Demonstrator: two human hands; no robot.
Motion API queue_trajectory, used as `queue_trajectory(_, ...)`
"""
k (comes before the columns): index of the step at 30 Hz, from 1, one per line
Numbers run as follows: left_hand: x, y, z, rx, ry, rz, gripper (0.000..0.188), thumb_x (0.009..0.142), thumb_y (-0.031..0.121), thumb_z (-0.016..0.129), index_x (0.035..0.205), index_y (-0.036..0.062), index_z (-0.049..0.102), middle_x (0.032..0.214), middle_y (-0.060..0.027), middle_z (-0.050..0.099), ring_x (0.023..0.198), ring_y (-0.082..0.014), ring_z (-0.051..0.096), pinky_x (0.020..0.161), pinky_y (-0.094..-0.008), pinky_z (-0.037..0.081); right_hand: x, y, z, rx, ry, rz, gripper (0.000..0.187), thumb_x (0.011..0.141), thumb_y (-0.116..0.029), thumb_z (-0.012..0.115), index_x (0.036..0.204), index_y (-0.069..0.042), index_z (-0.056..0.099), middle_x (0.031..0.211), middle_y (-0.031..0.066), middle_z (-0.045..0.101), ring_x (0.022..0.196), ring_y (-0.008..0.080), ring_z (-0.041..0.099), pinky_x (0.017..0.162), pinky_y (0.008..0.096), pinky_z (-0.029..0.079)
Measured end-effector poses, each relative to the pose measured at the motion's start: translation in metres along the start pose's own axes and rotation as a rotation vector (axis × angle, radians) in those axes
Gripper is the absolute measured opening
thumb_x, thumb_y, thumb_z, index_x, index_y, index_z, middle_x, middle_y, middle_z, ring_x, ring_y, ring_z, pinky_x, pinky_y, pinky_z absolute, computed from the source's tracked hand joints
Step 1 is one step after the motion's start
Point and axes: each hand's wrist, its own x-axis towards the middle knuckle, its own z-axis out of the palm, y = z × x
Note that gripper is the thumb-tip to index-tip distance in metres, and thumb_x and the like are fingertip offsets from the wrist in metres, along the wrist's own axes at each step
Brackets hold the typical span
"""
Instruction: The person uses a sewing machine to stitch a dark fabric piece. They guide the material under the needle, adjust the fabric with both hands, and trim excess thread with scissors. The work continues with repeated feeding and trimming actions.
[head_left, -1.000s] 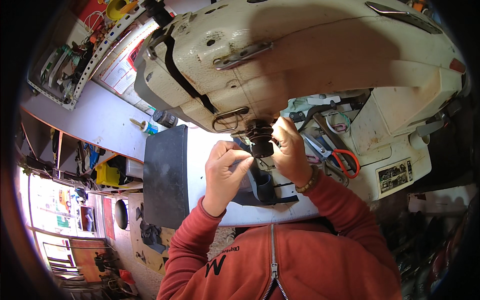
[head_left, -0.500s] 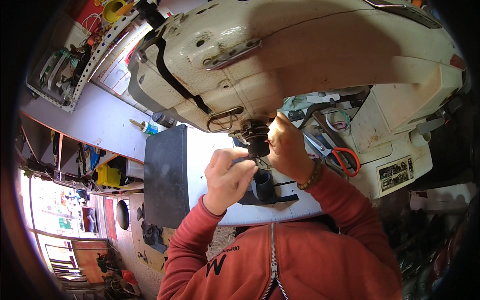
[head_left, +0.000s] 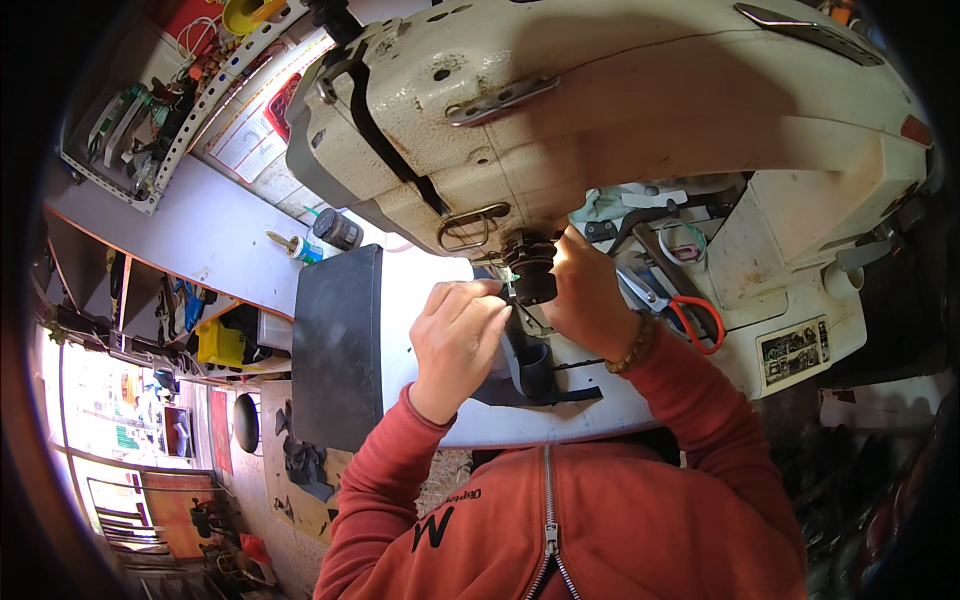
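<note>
Over the white work surface looms a cream sewing machine (head_left: 650,110), its round black knob (head_left: 533,285) hanging at the near end. My left hand (head_left: 455,335) is just left of that knob, thumb and fingers pinched together; what they hold, if anything, is too small to make out. On the knob's other side is my right hand (head_left: 590,300), wearing a beaded bracelet; the machine and the hand's own back hide its fingertips. Below the knob, between my hands, a dark curled strip (head_left: 535,372) of material rests on the surface.
Red-handled scissors (head_left: 690,320) and other tools lie right of my right hand. A black panel (head_left: 335,350) covers the table's left side. Farther back stand a dark jar (head_left: 337,230) and a small blue-and-white container (head_left: 303,249) on a shelf.
My left hand's fingers have drawn into a tighter pinch close to the knob. My right hand stays beside the machine head. The view has shifted slightly.
</note>
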Motion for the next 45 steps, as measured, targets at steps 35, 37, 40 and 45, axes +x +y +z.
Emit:
queue_trajectory(35, -0.017, -0.003, 0.004, -0.402, -0.262, -0.470, 0.012, 0.078, 0.007, 0.078, 0.088, 0.0041, 0.073, 0.131, -0.0242, 0.061, 0.116, -0.0352, 0.060, 0.096, -0.0391, 0.048, -0.006, 0.004, -0.003, 0.080, 0.054, 0.100, 0.011, 0.087, -0.009, 0.067, 0.090, -0.001, 0.059, 0.095, 0.0103, 0.057, 0.091, 0.0288, 0.060, 0.071, 0.0384, 0.052)
queue_trajectory(37, -0.017, 0.000, 0.005, -0.418, -0.184, -0.506, 0.010, 0.079, 0.005, 0.077, 0.087, 0.0033, 0.072, 0.128, -0.0224, 0.062, 0.113, -0.0341, 0.062, 0.094, -0.0378, 0.049, -0.006, 0.006, -0.008, 0.084, 0.113, 0.076, 0.012, 0.084, -0.007, 0.068, 0.090, -0.003, 0.059, 0.094, 0.0089, 0.058, 0.090, 0.0291, 0.060, 0.070, 0.0385, 0.052)
queue_trajectory(40, -0.018, 0.002, 0.011, -0.531, 0.016, -0.457, 0.008, 0.080, 0.004, 0.076, 0.086, 0.0024, 0.072, 0.117, -0.0182, 0.065, 0.102, -0.0304, 0.064, 0.087, -0.0357, 0.051, -0.009, 0.004, -0.017, 0.235, 0.068, 0.125, 0.013, 0.081, -0.005, 0.069, 0.089, -0.005, 0.059, 0.091, 0.0073, 0.058, 0.088, 0.0293, 0.059, 0.071, 0.0385, 0.050)
queue_trajectory(45, -0.020, 0.009, 0.026, -0.252, 0.228, -0.356, 0.021, 0.077, 0.002, 0.078, 0.096, 0.0035, 0.069, 0.099, -0.0131, 0.064, 0.088, -0.0276, 0.062, 0.076, -0.0358, 0.051, -0.024, -0.008, -0.033, 0.559, -0.024, 0.207, 0.015, 0.084, -0.003, 0.070, 0.092, -0.002, 0.057, 0.095, 0.0094, 0.058, 0.090, 0.0256, 0.059, 0.079, 0.0336, 0.050)
